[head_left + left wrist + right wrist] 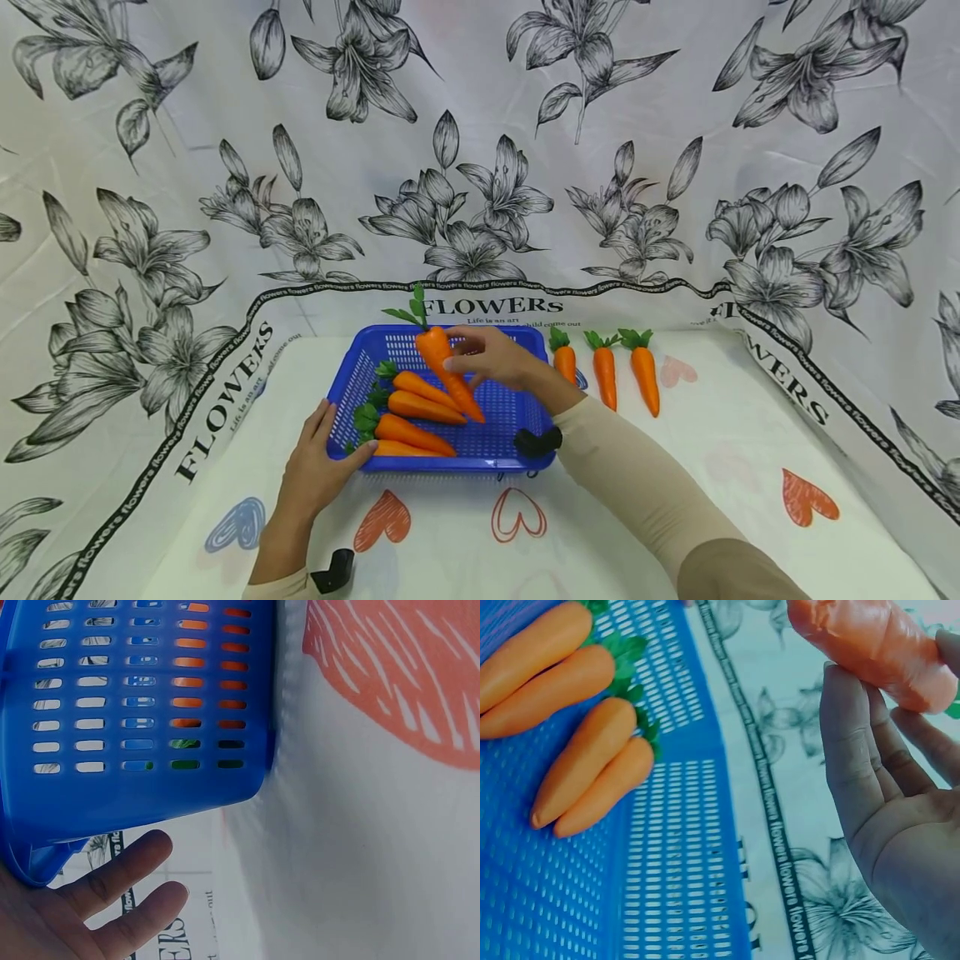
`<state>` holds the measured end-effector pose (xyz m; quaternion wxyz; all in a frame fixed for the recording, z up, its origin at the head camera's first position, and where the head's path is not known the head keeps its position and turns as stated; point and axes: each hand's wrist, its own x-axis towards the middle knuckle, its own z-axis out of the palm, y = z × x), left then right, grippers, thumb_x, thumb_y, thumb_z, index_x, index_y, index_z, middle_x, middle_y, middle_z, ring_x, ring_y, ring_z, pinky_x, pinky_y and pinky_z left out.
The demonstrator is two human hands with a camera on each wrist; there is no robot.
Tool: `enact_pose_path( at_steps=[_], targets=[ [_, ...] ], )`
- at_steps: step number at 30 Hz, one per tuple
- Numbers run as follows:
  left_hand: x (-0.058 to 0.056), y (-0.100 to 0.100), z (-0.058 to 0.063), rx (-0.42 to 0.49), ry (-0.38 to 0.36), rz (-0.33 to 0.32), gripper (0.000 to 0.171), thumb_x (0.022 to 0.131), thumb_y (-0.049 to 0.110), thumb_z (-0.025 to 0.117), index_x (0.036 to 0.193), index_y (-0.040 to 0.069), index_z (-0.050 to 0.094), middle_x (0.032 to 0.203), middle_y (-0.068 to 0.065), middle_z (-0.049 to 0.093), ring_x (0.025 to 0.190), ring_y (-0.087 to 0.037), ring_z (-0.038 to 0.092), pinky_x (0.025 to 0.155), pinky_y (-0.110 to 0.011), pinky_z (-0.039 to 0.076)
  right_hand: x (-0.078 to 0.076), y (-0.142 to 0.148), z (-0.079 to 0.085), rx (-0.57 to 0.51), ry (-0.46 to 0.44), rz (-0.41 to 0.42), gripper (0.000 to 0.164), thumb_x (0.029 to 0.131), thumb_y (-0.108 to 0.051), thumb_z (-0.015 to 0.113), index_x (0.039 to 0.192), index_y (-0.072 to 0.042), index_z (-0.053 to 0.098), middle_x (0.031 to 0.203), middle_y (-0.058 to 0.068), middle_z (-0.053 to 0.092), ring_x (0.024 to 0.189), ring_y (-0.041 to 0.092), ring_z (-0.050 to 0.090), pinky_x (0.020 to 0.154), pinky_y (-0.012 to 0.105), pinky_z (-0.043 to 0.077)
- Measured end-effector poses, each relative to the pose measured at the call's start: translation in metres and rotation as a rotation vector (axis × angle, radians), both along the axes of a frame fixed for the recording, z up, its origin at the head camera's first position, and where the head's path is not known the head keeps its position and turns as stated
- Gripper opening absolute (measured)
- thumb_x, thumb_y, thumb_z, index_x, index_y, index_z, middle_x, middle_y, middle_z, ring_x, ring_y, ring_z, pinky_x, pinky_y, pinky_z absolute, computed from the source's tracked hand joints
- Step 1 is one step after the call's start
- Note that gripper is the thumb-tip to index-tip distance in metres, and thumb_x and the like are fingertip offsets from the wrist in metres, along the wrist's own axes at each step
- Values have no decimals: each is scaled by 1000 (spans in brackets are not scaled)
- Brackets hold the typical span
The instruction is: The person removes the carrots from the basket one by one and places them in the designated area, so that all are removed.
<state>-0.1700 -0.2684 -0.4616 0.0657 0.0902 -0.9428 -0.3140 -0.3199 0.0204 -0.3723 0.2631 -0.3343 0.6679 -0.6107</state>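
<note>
My right hand holds an orange carrot tilted over the blue basket, its green leafy top pointing up and away. In the right wrist view, the fingers lie along this carrot. Several more carrots lie side by side in the left part of the basket, leaves to the left. My left hand grips the basket's front left corner, thumb over the rim and fingers along the outside. Below the rim in the left wrist view, two fingers stretch out beside the slotted wall.
Right of the basket, three carrots lie in a row on the white cloth, leaves toward the back. A flower-printed curtain hangs behind and along both sides. Printed hearts mark the cloth in front.
</note>
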Motion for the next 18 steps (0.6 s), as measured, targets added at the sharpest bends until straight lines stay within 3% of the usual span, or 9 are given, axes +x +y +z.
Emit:
enact_pose_path(
  at_steps=[5, 18],
  targets=[
    [-2, 0, 0, 5, -8, 6, 106, 80, 66, 63, 155, 8, 14, 160, -13, 6, 135, -51, 21, 103, -69, 20, 12, 12, 9, -59, 73, -12, 60, 91, -25, 69, 144, -8, 45, 116, 17, 61, 97, 33, 63, 68, 51, 57],
    [-1, 1, 1, 8, -11, 4, 107, 80, 66, 64, 155, 8, 13, 159, -15, 7, 135, -52, 21, 102, -70, 19, 38, 40, 22, -171, 113, -59, 76, 86, -41, 72, 144, -3, 43, 115, 20, 61, 96, 35, 63, 68, 48, 57]
  ],
)
